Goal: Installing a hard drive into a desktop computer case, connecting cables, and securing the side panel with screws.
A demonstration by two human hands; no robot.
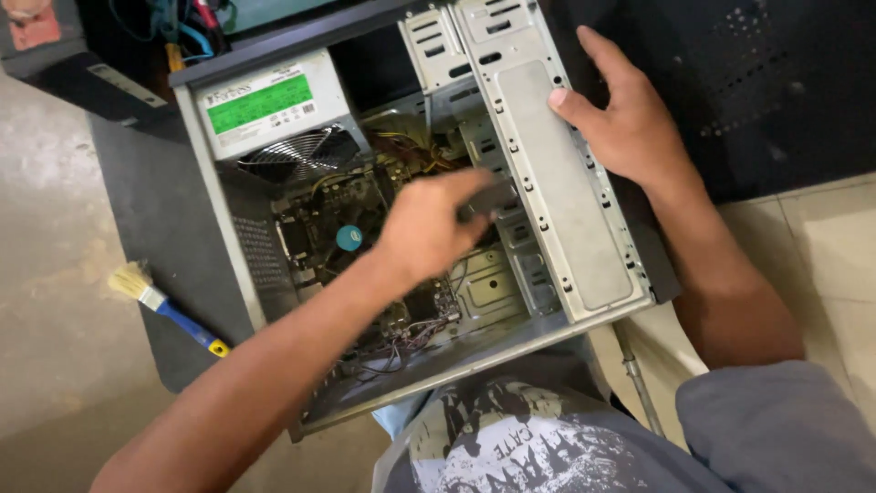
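An open grey computer case [584, 274] lies on its side in front of me. My left hand [424, 228] reaches inside it, over the motherboard [315, 219], with its fingers closed around a blurred dark grey part [497, 196] beside the drive cage [497, 283]. My right hand [625, 119] grips the case's far edge, with the thumb pressed on the long metal bay panel [557, 173] and the fingers over its side. A power supply [274, 105] with a green label sits in the top left corner of the case. A cooler fan with a blue centre [349, 237] shows just left of my left hand.
A paintbrush with a blue and yellow handle [169, 309] lies on a dark mat [155, 210] left of the case. A black perforated panel [776, 82] lies at the upper right. A thin metal rod [639, 383] rests by my knee. Loose wires [392, 347] cross the case bottom.
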